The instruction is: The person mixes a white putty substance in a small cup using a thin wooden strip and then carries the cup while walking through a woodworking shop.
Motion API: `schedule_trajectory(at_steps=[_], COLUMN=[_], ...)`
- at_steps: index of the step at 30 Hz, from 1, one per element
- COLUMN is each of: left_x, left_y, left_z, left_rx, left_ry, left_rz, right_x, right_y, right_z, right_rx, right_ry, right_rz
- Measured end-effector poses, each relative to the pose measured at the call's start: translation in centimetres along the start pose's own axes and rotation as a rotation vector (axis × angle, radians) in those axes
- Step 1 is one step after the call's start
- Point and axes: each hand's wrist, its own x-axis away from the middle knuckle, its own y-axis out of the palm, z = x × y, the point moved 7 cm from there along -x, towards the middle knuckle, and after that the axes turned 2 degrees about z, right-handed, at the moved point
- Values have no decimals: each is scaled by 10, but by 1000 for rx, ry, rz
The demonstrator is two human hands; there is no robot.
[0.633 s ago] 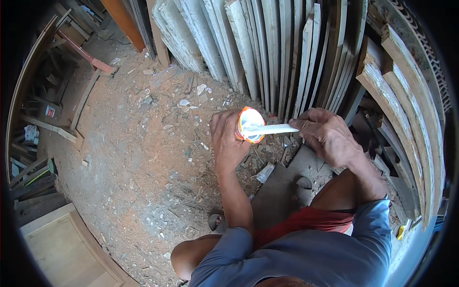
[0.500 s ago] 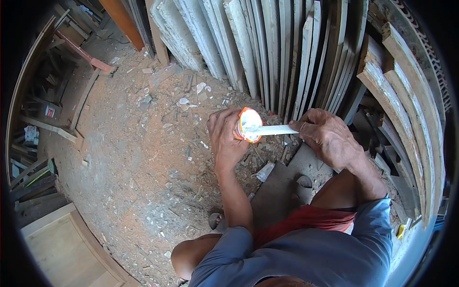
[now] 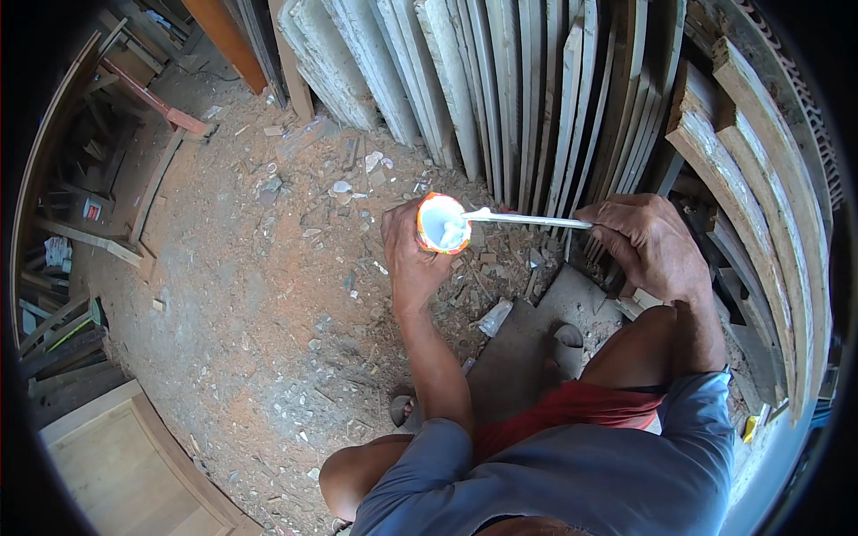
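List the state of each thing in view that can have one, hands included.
Left hand: closed around the cup.
Cup: open at the top, mouth facing the camera, white substance inside.
Right hand: pinching the stick's end.
Stick: white-coated at its far tip, which is at the cup's rim.
Boards: standing in a close row.
Floor: littered with scraps.
Wooden panel: partly out of view.

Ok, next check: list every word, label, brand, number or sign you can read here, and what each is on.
No text can be read.
Cup in the left hand: orange-red edging; any lettering is too small to read.
Small red-and-white object at far left: any marking is too small and blurred to read.
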Motion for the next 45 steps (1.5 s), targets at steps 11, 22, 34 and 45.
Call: schedule_trajectory(at_steps=[11, 22, 34, 45], left_x=[23, 38, 37, 51], left_y=[-45, -80, -85, -19], left_z=[-74, -101, -86, -91], left_rx=[228, 286, 508, 1076], left_ry=[-295, -402, -459, -438], left_rz=[199, 308, 359, -217], right_x=[-3, 2, 72, -43], right_y=[54, 245, 414, 144], right_z=[53, 44, 82, 45], right_rx=[88, 117, 166, -199], right_ry=[138, 427, 467, 349], right_rz=[-211, -731, -650, -248])
